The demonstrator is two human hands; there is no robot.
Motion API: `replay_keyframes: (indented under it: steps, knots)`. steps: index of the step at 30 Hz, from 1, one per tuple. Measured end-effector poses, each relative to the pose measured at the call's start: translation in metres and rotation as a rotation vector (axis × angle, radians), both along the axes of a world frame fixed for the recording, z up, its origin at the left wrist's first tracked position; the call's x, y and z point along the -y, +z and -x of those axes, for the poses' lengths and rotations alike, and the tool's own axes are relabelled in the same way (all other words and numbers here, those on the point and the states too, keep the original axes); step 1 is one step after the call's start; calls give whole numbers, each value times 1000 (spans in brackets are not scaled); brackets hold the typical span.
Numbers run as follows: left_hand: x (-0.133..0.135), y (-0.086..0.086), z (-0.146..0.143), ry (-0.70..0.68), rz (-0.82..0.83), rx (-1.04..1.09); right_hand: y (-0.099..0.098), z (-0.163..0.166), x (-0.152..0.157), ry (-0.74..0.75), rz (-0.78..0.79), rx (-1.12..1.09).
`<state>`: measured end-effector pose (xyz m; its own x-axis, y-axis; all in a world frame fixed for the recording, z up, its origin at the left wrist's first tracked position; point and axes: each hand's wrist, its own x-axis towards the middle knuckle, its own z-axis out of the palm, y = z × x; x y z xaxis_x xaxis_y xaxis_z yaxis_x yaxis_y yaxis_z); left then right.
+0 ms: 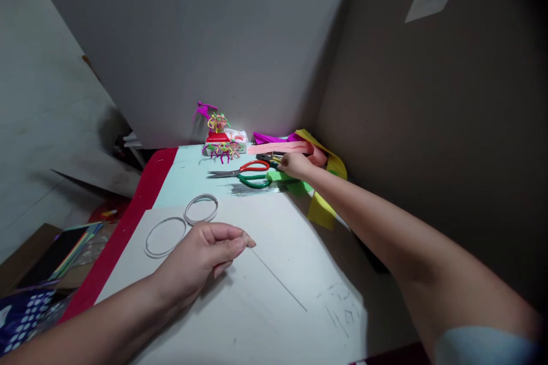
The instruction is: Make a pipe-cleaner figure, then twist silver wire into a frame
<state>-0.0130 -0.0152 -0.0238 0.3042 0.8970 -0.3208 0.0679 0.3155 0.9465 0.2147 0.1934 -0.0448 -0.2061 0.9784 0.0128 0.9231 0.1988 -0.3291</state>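
Observation:
My left hand [205,254] hangs just over a white paper sheet [274,256], its fingers drawn together with nothing visible in them. Beside it lie two thin silver wire rings [165,238] [201,209], touching each other. My right hand [296,165] reaches far forward to black-handled scissors [266,157], and its fingers cover part of them. Close by lie red-handled scissors [252,166], green-handled scissors [254,182], a pink paper strip [278,148], and yellow paper [336,166]. Whether my right hand grips the black handles is hidden.
A small craft piece of coloured pipe cleaners [219,140] on a white box stands at the far corner with magenta paper [268,138]. Grey and brown walls close in ahead and right. A red strip [128,222] edges the table; coloured paper sheets [55,256] lie lower left.

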Motion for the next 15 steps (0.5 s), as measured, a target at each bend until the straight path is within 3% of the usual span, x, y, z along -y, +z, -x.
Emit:
replay_keyframes:
  steps: [9,15]
  knots:
    - [-10,-6,6,-42,-8,-61,-31,-2,-38,-71,118,19]
    - [-7,-3,6,-142,-34,-79,-20,-2,-39,-195,96,-203]
